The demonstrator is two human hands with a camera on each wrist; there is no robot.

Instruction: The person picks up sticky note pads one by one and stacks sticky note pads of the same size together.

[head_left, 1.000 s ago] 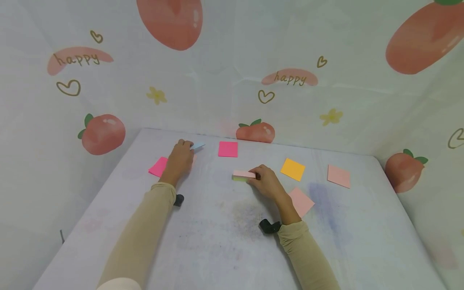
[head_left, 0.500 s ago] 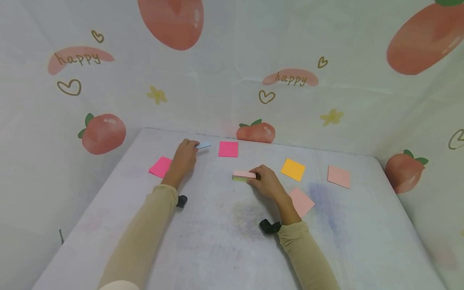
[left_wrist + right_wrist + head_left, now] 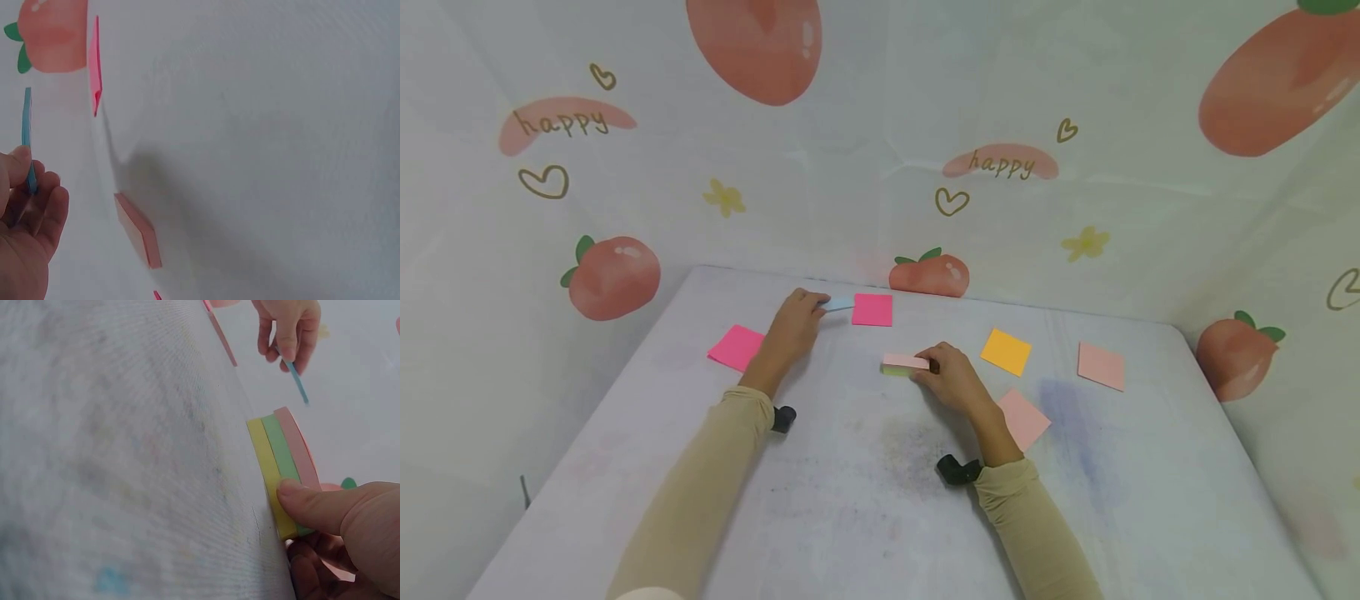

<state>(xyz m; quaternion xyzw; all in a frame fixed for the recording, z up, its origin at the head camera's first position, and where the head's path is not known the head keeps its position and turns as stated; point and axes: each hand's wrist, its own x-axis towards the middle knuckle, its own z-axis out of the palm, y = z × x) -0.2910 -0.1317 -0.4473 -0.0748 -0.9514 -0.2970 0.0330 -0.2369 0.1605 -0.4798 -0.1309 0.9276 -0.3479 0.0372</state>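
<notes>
In the head view my left hand pinches a light blue sticky note pad by its edge. The left wrist view shows this blue pad between thumb and fingers, raised off the table. Further right and nearer, my right hand grips a stack of sticky note pads. Yellow, green and pink layers of that stack show in the right wrist view, thumb across the side. A hot pink pad lies just right of the blue one. The left arm partly covers another hot pink pad.
On the table's right part lie an orange pad and a light pink pad. Another light pink pad is partly behind the right wrist. A salmon pad shows in the left wrist view. A printed curtain hangs behind the table.
My left hand has carried the blue pad rightward, toward the hot pink pad at the back, uncovering more of the left hot pink pad. The right hand and its stack have stayed put.
</notes>
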